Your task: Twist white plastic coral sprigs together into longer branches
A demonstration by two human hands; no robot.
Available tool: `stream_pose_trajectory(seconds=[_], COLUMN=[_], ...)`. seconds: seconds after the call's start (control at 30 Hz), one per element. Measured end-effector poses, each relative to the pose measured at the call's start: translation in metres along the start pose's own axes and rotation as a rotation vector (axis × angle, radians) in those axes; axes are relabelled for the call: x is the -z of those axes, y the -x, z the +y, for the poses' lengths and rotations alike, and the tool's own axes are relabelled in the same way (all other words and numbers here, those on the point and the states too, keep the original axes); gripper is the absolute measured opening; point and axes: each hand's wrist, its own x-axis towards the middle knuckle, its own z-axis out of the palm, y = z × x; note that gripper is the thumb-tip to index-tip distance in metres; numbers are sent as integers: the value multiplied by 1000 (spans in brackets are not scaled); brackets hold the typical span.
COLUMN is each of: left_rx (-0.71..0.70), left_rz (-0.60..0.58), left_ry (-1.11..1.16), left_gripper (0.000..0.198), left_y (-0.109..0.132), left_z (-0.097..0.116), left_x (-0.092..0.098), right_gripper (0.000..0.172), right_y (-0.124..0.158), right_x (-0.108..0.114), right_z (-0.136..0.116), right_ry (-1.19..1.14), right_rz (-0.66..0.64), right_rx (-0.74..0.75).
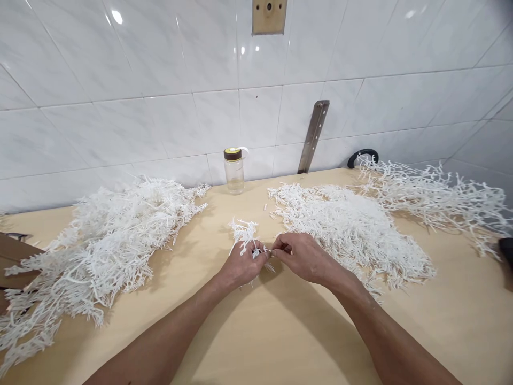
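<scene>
My left hand [243, 266] is closed round a small bunch of white branched strands [244, 231], which look like plastic. Their forked ends stick out above the fingers, and a few thin tips show below. Close beside it, my right hand [298, 255] pinches with thumb and forefinger at the bunch's right edge. The fingertips of both hands nearly meet there, and the small bit between them is mostly hidden. To the right lies a heap of short white pieces [352, 230]. A larger pile of white branched strands [120, 240] spreads out on the left.
A clear bottle [235, 176] with a dark and yellow lid stands at the wall. A metal strip [313, 136] leans against the tiles. Behind right are a black curved object [363, 156] and looser white branched strands [436, 198]. A brown box [18, 262] is at the left edge.
</scene>
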Motion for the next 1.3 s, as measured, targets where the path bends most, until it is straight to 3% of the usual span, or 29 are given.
stream_pose_trajectory(seconds=[0.23, 0.5, 0.73, 1.3], left_rx=[-20, 25, 60, -37], left_rz=[-6, -7, 29, 66], left_ry=[26, 29, 61, -52], left_gripper=[18, 20, 21, 20], left_y=[0, -1, -2, 0], left_z=[3, -1, -3, -1], left_x=[1, 1, 1, -2], right_gripper=[20, 21, 22, 16], right_y=[0, -1, -3, -2], right_x=[-5, -8, -7, -15], right_z=[-1, 3, 2, -6], right_ry=[101, -28, -108, 117], right_rz=[53, 7, -7, 70], right_rx=[79, -50, -46, -17])
